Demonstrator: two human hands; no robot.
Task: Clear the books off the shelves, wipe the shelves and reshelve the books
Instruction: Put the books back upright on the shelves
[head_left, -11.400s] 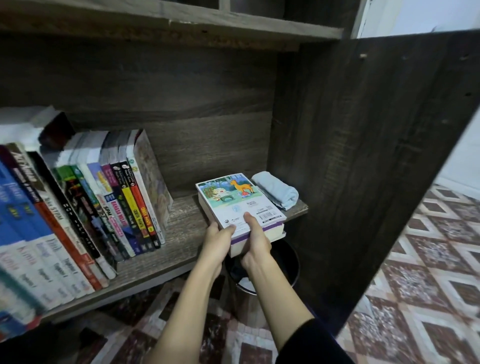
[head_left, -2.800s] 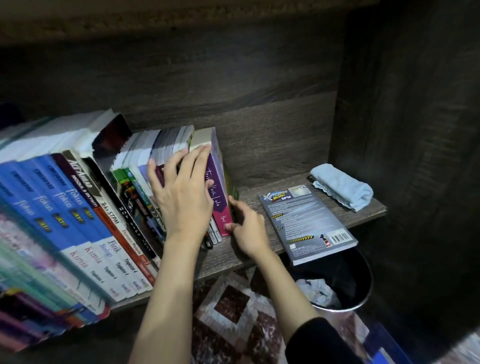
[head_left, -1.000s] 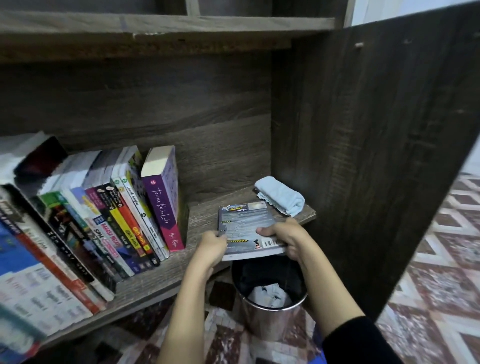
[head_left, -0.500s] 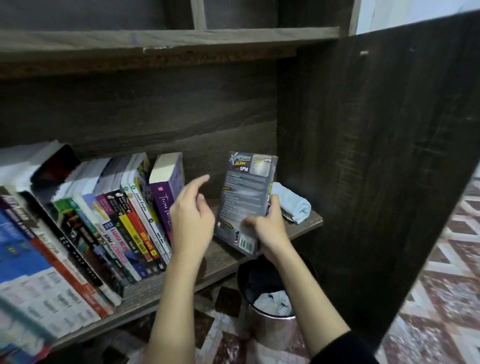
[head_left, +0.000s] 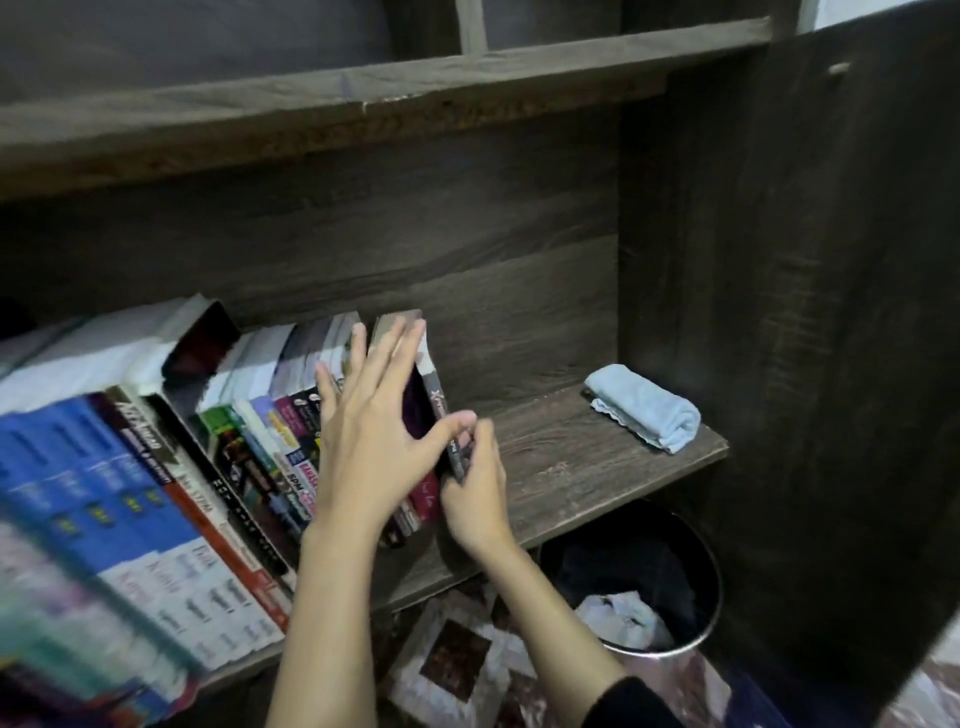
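A leaning row of books (head_left: 156, 467) fills the left of the dark wooden shelf (head_left: 571, 467). A thin grey book (head_left: 441, 415) stands upright at the row's right end, next to a purple book (head_left: 423, 499). My left hand (head_left: 369, 431) lies flat with straight fingers against the spines and tops of the last books. My right hand (head_left: 475, 488) pinches the lower spine of the grey book. A folded light-blue cloth (head_left: 644, 408) lies at the shelf's right end.
A dark side panel (head_left: 779, 312) closes the shelf on the right. Another shelf board (head_left: 363, 104) runs overhead. A round metal waste bin (head_left: 639, 587) with crumpled paper stands on the patterned tile floor (head_left: 452, 660) under the shelf's right end.
The grey book went from being held upright in mid-air to standing at the right end of the row. My left hand moved onto the books and spread flat.
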